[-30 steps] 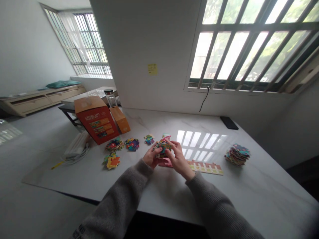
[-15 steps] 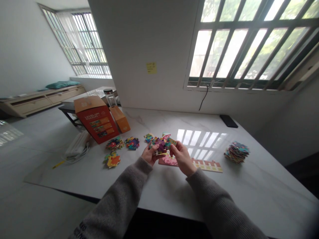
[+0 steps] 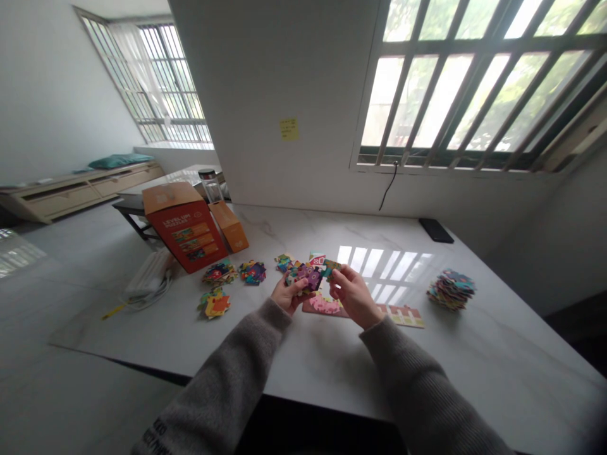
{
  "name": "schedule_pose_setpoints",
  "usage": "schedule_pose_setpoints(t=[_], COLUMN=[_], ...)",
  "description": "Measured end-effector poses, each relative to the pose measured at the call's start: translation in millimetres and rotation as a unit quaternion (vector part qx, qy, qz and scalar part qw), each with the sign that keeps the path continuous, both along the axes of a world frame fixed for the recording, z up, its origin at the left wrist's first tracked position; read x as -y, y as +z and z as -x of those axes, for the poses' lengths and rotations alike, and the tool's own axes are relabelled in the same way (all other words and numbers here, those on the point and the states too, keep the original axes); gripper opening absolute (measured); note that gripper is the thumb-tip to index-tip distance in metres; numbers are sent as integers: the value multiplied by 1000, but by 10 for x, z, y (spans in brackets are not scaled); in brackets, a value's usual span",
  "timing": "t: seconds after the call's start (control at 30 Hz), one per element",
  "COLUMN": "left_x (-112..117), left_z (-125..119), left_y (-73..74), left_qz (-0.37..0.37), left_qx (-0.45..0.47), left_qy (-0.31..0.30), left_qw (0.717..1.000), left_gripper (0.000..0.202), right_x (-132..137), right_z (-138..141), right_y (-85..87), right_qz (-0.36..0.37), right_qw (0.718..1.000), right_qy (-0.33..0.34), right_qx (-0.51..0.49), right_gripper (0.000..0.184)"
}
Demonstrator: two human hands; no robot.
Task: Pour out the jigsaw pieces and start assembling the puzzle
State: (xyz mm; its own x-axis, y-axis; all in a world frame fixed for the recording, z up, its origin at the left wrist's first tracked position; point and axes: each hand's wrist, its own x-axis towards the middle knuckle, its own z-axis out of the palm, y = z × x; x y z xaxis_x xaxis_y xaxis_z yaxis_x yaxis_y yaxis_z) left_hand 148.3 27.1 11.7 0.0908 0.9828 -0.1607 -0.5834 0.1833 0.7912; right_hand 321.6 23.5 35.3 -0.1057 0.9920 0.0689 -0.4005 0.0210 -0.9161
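Observation:
My left hand is closed around a bunch of puzzle pieces, mostly purple, above the table. Pinched in my right hand is a single green and brown puzzle piece, just right of that bunch. Below the hands lies a joined strip of puzzle pieces, pink at its left part and brown and cream at its right; my right hand hides its middle. Behind the bunch, a red and white piece shows, along with a small pile of puzzle pieces.
Piles of puzzle pieces lie to the left, near a red puzzle box and a smaller orange box. On the right stands a stack of pieces. A black phone rests at the back. A power strip sits far left.
My right hand has drawn slightly right, bringing the green and brown piece clear of the bunch. The left hand still holds the purple pieces.

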Motion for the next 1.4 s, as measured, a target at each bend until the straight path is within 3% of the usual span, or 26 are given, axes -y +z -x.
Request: schedule_pose_setpoints(t=[0.27,0.37,0.53,0.67,0.83,1.0,1.17,1.3,1.4], left_x=[18,8,7,16,4,-15,-12,-35,-104], left_z=[15,33,48,39,36,69,52,86,244], left_y=[31,32,30,23,14,24,8,51,126], left_qz=[-10,-17,-7,2,-17,-10,-14,-28,-48], left_qx=[35,28,-20,-46,2,8,1,-2,9], left_qy=[-19,-7,7,-11,-28,-17,-21,36,156], left_qw=[999,999,1000,999,999,1000,1000,999,987], left_gripper=[46,44,52,56,51,56,57,52,47], right_x=[98,67,70,103,68,16,41,-30,-216], right_z=[128,97,107,142,81,-3,15,-30,-50], right_y=[-22,-30,-48,-44,-23,28,21,-55,-118], right_qz=[35,49,36,21,26,46,69,32,-33], right_qw=[995,997,999,997,993,998,996,999,988], right_qy=[6,-26,10,28,-5,-45,14,-3,-54], right_qx=[94,53,1,62,111,18,-57,-2,142], right_gripper=[35,33,31,36,30,28,29,30,27])
